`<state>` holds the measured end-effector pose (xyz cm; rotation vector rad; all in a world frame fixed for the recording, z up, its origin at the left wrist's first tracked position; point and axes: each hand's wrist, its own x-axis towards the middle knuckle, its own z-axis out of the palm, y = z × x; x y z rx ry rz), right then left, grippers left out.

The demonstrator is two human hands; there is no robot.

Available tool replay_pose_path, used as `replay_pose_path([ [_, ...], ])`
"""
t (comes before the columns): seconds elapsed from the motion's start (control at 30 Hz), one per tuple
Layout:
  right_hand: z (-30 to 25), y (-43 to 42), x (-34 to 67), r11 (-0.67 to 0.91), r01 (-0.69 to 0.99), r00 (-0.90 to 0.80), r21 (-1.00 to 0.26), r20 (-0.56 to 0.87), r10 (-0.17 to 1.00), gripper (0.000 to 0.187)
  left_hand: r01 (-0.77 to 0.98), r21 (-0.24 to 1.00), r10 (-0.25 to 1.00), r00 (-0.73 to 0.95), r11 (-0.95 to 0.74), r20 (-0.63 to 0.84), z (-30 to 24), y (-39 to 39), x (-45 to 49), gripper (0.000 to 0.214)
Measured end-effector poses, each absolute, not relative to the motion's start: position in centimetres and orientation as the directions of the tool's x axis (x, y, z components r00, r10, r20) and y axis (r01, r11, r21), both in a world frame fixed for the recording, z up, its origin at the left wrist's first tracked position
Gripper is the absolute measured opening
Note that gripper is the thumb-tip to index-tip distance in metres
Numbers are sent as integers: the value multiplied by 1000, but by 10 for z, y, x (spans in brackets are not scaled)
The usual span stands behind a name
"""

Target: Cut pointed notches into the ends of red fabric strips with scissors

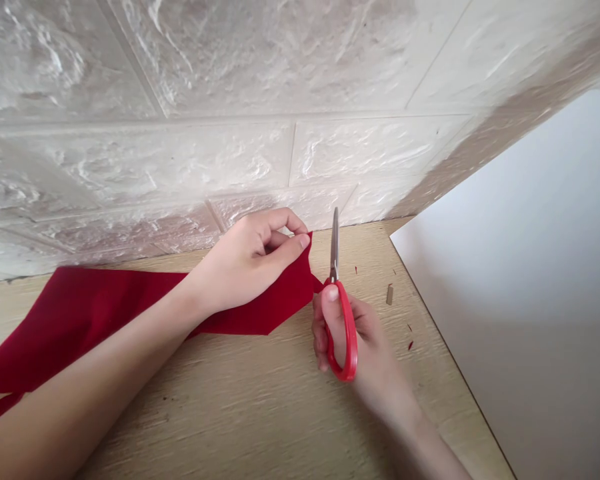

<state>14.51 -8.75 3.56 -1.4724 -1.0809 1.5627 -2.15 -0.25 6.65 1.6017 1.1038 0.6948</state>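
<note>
Pinching a corner of red felt (280, 293) in the left hand (245, 267), thumb and fingers closed on it, with the rest trailing off across the wood-grain tabletop (260, 407). Gripping red-handled scissors (351, 333) in the closed right hand (365, 353), blades up, just beside the felt's tip. Scattered toward the tabletop's right side, tiny red snippets (409, 345) and a tan scrap (389, 295), plus a white board (505, 287) over its right edge and a foam brick wall panel (180, 160) along the back.

Left hand (245, 263): bare, slender, with long tapering fingers (280, 220) and a short rounded thumbnail (304, 241).
Right hand (367, 353): bare too, with a short flat thumbnail (332, 293).
Left forearm (90, 380): slim, smooth — bare as far as the view reaches.
Right forearm (430, 447): slim, narrowing to the wrist — also bare.
</note>
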Motion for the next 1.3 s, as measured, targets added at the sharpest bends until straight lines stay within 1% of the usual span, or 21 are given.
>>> replay_pose_path([
  [0.1,37,-82,157,-315,151,23,-937,-315,949,59,321,946,911,404,-53,-86,69,-3,-21,16],
  [0.17,40,-77,169,-270,273,95,-923,-253,963,55,326,944,907,411,-51,-93,70,-4,-21,16],
  [0.2,41,-75,176,-258,361,136,-896,-224,965,54,327,944,905,415,-48,-97,70,-5,-21,17],
  [0.23,43,-73,182,-249,466,173,-849,-189,967,53,326,944,904,417,-47,-99,71,-6,-21,18],
  [0.3,46,-70,191,-242,668,228,-704,-116,967,47,328,943,902,420,-50,-99,72,-7,-21,19],
  [0.37,46,-68,198,-258,792,264,-554,-71,962,41,330,941,904,421,-73,-77,73,-9,-20,18],
  [0.43,44,-68,200,-293,851,294,-435,-67,953,38,318,943,906,422,-103,-43,75,-9,-20,17],
  [0.53,42,-68,200,-313,900,307,-302,-68,949,39,290,947,909,417,-134,1,78,-10,-19,15],
  [0.6,42,-69,199,-320,918,317,-234,-52,947,39,281,949,908,420,-146,15,80,-11,-19,14],
  [0.67,45,-69,198,-363,914,359,-181,-55,932,40,277,949,906,423,-150,20,82,-12,-19,12],
  [0.73,47,-70,196,-411,899,405,-153,-73,912,41,274,950,904,428,-147,17,84,-13,-19,11],
  [0.8,48,-71,196,-413,896,406,-162,-76,911,39,270,952,903,430,-145,15,85,-14,-20,11],
  [0.9,44,-72,198,-346,916,348,-205,-27,937,31,268,950,897,442,-159,25,85,-15,-20,12],
  [0.97,41,-73,198,-309,924,323,-227,26,946,28,272,947,892,451,-172,33,85,-16,-20,12],
  [1.03,38,-74,196,-265,920,308,-288,115,944,26,278,942,889,457,-186,41,84,-16,-20,12],
  [1.07,38,-75,193,-218,912,287,-348,162,944,26,281,940,887,460,-194,46,84,-16,-20,12],
  [1.13,39,-78,186,-64,851,210,-521,226,951,27,275,937,879,474,-213,61,84,-17,-19,13],
  [1.2,39,-80,177,99,705,92,-702,228,969,30,267,934,865,496,-238,78,82,-18,-18,13],
  [1.23,39,-81,172,148,616,37,-773,216,976,31,269,931,859,505,-249,84,81,-19,-17,13],
  [1.3,37,-83,164,189,481,-38,-856,195,980,31,289,921,854,515,-260,80,80,-20,-16,13],
])
